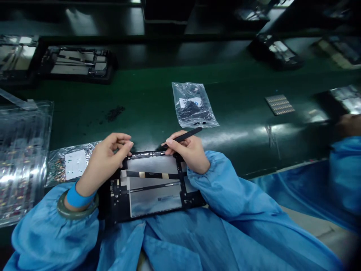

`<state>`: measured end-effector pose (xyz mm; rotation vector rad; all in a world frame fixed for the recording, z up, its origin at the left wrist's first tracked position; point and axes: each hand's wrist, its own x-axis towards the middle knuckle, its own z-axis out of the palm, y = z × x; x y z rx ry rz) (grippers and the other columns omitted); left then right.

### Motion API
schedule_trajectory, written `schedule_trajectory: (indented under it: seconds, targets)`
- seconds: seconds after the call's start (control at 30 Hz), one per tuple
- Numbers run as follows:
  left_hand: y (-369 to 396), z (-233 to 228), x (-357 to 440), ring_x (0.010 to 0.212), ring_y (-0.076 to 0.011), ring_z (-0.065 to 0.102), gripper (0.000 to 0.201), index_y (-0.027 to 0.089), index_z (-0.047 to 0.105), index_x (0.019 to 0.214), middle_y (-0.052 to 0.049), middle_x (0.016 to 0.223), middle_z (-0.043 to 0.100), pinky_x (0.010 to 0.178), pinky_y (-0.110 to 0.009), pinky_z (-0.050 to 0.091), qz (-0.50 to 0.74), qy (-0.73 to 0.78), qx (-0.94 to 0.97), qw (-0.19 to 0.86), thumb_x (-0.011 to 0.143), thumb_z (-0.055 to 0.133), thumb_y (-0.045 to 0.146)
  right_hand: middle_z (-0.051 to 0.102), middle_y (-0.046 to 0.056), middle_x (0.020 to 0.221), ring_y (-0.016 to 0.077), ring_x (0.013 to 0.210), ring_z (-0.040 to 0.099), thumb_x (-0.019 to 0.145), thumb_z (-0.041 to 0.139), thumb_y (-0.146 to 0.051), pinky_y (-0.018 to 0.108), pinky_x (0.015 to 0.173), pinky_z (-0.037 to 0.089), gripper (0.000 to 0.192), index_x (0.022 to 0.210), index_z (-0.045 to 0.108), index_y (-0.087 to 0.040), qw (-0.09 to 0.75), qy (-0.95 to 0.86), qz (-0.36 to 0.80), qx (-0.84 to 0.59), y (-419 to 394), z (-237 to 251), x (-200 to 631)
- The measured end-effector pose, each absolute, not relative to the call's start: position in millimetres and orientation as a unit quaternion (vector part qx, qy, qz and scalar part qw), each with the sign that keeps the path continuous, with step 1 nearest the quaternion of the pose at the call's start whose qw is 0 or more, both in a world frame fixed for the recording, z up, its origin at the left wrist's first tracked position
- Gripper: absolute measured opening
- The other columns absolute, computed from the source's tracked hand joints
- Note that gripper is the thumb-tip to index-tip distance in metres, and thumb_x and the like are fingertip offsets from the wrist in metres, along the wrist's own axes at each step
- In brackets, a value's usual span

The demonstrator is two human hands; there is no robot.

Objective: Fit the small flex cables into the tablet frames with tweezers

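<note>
An opened tablet chassis (153, 186) with a black frame and grey metal plates lies at the near edge of the green belt, partly on my lap. My right hand (188, 150) grips a thin black stylus-like tool (183, 137), its tip down at the chassis's top edge. My left hand (108, 158) pinches the top left corner of the chassis with thumb and fingers; whether a small part sits between them is hidden. Both arms wear blue sleeves, and a green bangle circles my left wrist.
A clear bag of small dark parts (193, 105) lies beyond the chassis. A second bag with a white label (72, 163) sits left, beside a stack of clear trays (22, 158). Other opened chassis (80, 64) rest farther back. A co-worker's blue sleeve (345, 169) is at right.
</note>
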<state>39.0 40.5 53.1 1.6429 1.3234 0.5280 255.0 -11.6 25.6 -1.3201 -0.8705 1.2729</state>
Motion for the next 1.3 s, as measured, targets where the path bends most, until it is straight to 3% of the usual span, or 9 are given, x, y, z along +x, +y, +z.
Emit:
schedule_trajectory:
  seconds: [0.17, 0.3, 0.5, 0.97, 1.07, 1.17, 1.3]
  targets:
    - [30, 48, 48, 0.053, -0.0098, 0.058, 0.038, 0.018, 0.055, 0.117, -0.004, 0.084, 0.066, 0.043, -0.02, 0.051, 0.128, 0.423, 0.662, 0.605, 0.084, 0.057, 0.038, 0.068, -0.001, 0.058, 0.0092, 0.047, 0.063, 0.069, 0.076, -0.041, 0.017, 0.047, 0.052, 0.028, 0.073, 0.061, -0.018, 0.533, -0.356, 0.574, -0.509, -12, 28, 250]
    - [20, 56, 56, 0.055, -0.0113, 0.06, 0.035, 0.018, 0.054, 0.115, -0.002, 0.073, 0.065, 0.041, -0.019, 0.051, 0.105, 0.366, 0.62, 0.686, 0.086, 0.053, 0.036, 0.069, -0.001, 0.058, 0.0096, 0.046, 0.063, 0.064, 0.079, -0.042, 0.018, 0.045, 0.051, 0.031, 0.073, 0.059, -0.018, 0.525, -0.31, 0.632, -0.479, -10, 36, 241]
    - [17, 68, 56, 0.035, -0.0057, 0.048, 0.03, 0.015, 0.058, 0.105, -0.002, 0.066, 0.065, 0.033, -0.017, 0.046, 0.116, 0.379, 0.592, 0.702, 0.086, 0.053, 0.037, 0.07, 0.0, 0.059, 0.0073, 0.044, 0.061, 0.063, 0.08, -0.037, 0.013, 0.042, 0.048, 0.029, 0.07, 0.061, -0.016, 0.508, -0.229, 0.701, -0.445, -8, 39, 236]
    - [10, 64, 56, 0.036, -0.0087, 0.052, 0.034, 0.013, 0.063, 0.099, -0.005, 0.067, 0.067, 0.034, -0.021, 0.047, 0.136, 0.388, 0.585, 0.699, 0.083, 0.056, 0.041, 0.07, 0.001, 0.058, 0.0061, 0.043, 0.06, 0.061, 0.08, -0.036, 0.011, 0.041, 0.048, 0.028, 0.066, 0.063, -0.015, 0.485, -0.215, 0.729, -0.432, -12, 35, 234]
    - [12, 64, 50, 0.035, -0.0076, 0.049, 0.036, 0.014, 0.062, 0.107, -0.004, 0.066, 0.067, 0.032, -0.019, 0.041, 0.113, 0.388, 0.611, 0.681, 0.086, 0.052, 0.04, 0.07, 0.001, 0.059, 0.0067, 0.043, 0.06, 0.062, 0.079, -0.039, 0.013, 0.042, 0.049, 0.03, 0.066, 0.061, -0.016, 0.494, -0.245, 0.705, -0.447, -14, 36, 237]
    - [19, 63, 38, 0.04, -0.0078, 0.051, 0.037, 0.018, 0.061, 0.114, -0.004, 0.069, 0.068, 0.03, -0.016, 0.033, 0.073, 0.391, 0.656, 0.641, 0.086, 0.052, 0.042, 0.07, 0.0, 0.063, 0.0085, 0.048, 0.063, 0.066, 0.078, -0.039, 0.016, 0.046, 0.053, 0.028, 0.072, 0.061, -0.017, 0.541, -0.317, 0.605, -0.49, -17, 34, 243]
    - [28, 61, 24, 0.036, -0.0067, 0.046, 0.029, 0.019, 0.063, 0.104, -0.001, 0.066, 0.066, 0.032, -0.017, 0.035, 0.094, 0.46, 0.672, 0.573, 0.086, 0.051, 0.039, 0.066, -0.001, 0.062, 0.0109, 0.053, 0.066, 0.069, 0.075, -0.039, 0.02, 0.052, 0.055, 0.027, 0.075, 0.06, -0.017, 0.526, -0.404, 0.497, -0.559, -19, 25, 248]
